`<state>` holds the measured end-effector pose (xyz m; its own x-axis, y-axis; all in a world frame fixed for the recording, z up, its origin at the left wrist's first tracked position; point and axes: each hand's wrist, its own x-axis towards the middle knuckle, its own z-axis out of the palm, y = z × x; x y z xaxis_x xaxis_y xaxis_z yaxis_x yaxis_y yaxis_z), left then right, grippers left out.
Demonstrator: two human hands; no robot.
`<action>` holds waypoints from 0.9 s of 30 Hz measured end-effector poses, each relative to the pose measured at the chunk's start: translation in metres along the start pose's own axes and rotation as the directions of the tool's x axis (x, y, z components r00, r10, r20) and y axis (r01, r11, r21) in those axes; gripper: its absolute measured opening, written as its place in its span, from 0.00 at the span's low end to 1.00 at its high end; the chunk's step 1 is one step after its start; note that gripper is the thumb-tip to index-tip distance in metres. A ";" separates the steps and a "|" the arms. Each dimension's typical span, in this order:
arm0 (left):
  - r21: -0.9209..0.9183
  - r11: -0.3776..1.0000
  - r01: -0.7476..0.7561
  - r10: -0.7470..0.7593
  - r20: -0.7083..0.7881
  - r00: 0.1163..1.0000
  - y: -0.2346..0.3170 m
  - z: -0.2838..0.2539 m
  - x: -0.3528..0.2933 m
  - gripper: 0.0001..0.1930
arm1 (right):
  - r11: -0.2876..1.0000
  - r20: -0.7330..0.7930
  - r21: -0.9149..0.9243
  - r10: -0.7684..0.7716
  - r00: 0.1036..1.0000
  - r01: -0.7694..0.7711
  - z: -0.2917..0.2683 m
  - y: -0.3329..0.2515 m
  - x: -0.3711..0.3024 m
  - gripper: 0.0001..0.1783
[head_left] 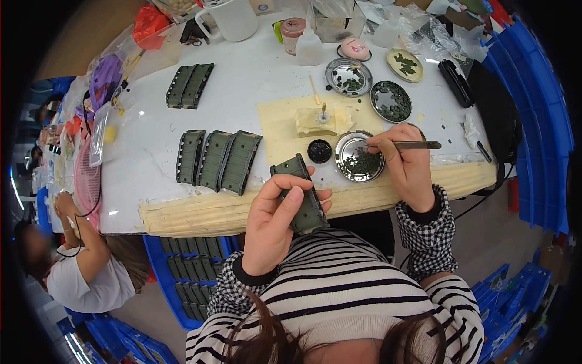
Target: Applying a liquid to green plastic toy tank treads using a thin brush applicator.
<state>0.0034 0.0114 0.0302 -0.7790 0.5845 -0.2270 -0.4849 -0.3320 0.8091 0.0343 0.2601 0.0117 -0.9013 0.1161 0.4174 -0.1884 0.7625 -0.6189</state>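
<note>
My left hand (270, 219) grips a dark green, slightly curved panel (310, 211) with black edges and small holes, tilted above the table's front edge. Between the fingers of my right hand (407, 165) are metal tweezers (419, 145), their tips over a round metal dish (344, 144). Small dark green pieces (362, 162) lie in that dish. Just left of it sits a black round cap (319, 151). Farther left, three similar panels (213, 160) stand side by side on the table, and more lie behind them (189, 86).
Behind the dish is a tape-covered block (323, 122) with a small container in it. More dishes of green pieces (391, 101) stand at the back right, near a white squeeze bottle (309, 48). A blue crate (159, 258) of panels sits below the table; another person (91, 267) is at left.
</note>
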 end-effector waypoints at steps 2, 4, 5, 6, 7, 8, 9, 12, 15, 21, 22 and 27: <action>-0.012 1.000 0.025 -0.025 0.011 1.000 -0.001 0.001 0.002 0.10 | 0.991 -0.057 0.123 0.058 0.997 -0.050 0.002 -0.007 -0.001 0.07; -0.032 0.998 0.049 -0.048 0.033 0.998 0.000 0.004 0.004 0.10 | 0.991 -0.088 0.126 0.058 0.994 -0.047 0.000 -0.012 0.000 0.07; -0.060 0.997 0.049 -0.046 0.042 0.998 -0.001 0.004 0.004 0.09 | 0.998 -0.090 0.065 0.026 0.996 -0.020 -0.002 -0.014 0.001 0.06; -0.089 0.995 0.049 -0.045 0.054 0.998 -0.001 0.005 0.005 0.09 | 1.000 -0.091 0.002 -0.006 0.996 0.006 -0.003 -0.014 0.002 0.06; -0.118 0.992 0.050 -0.043 0.065 0.997 -0.001 0.005 0.005 0.08 | 1.000 -0.069 -0.029 -0.004 0.998 0.002 -0.003 -0.012 0.001 0.06; -0.091 0.995 0.051 -0.045 0.060 0.997 0.000 0.005 0.005 0.09 | 0.998 -0.047 -0.060 -0.001 0.999 -0.002 -0.003 -0.008 0.001 0.06; -0.064 0.997 0.053 -0.049 0.054 0.997 0.000 0.005 0.005 0.09 | 0.996 -0.026 -0.091 0.004 1.000 -0.006 -0.003 -0.005 0.000 0.05; -0.048 0.997 0.060 -0.058 0.051 0.997 -0.001 0.004 0.005 0.09 | 0.997 -0.013 -0.082 0.001 1.000 -0.002 -0.002 -0.006 0.000 0.05; -0.053 0.997 0.062 -0.059 0.051 0.997 -0.003 0.003 0.004 0.09 | 0.997 -0.018 -0.082 0.000 1.000 -0.002 0.000 -0.005 0.000 0.04; -0.055 0.996 0.067 -0.064 0.043 0.997 -0.002 0.002 0.004 0.09 | 0.995 -0.005 -0.095 -0.028 1.000 0.027 0.000 -0.005 0.001 0.04; -0.056 0.996 0.068 -0.066 0.041 0.997 -0.002 0.003 0.004 0.09 | 0.998 -0.013 -0.063 -0.025 1.000 0.024 -0.001 -0.005 0.001 0.04; -0.161 0.976 0.144 -0.133 0.081 0.988 -0.005 0.006 0.008 0.13 | 0.969 -0.008 0.213 -0.128 0.992 0.127 -0.011 -0.045 0.007 0.06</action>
<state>0.0021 0.0216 0.0279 -0.6729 0.6814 -0.2878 -0.6499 -0.3587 0.6701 0.0410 0.2341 0.0498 -0.8665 0.0229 0.4986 -0.3799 0.6177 -0.6886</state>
